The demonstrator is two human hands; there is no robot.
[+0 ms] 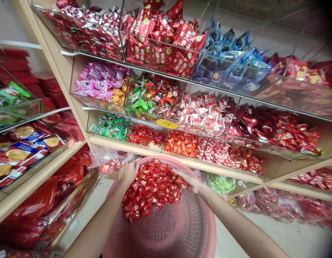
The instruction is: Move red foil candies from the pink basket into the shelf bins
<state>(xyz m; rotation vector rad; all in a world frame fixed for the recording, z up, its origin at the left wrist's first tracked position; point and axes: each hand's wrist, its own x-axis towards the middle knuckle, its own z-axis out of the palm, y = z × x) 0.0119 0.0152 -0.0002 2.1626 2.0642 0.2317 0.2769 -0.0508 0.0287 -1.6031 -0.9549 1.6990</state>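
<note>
A heap of red-wrapped candies with gold marks fills the far side of a round pink plastic basket. The near part of its perforated floor is bare. My left hand is closed at the heap's left edge, by the far rim; what its curled fingers grip is hidden. On the right, my right hand presses against the heap, thumb on top and fingers closed around candies at its edge. Whether a clear bag lies under the candies I cannot tell.
Ahead rises a wooden shelf with clear bins of wrapped sweets and a yellow price tag. Another shelf with red packets stands at left. Bagged sweets lie beneath the shelf, right. A clear plastic bag lies behind my left hand.
</note>
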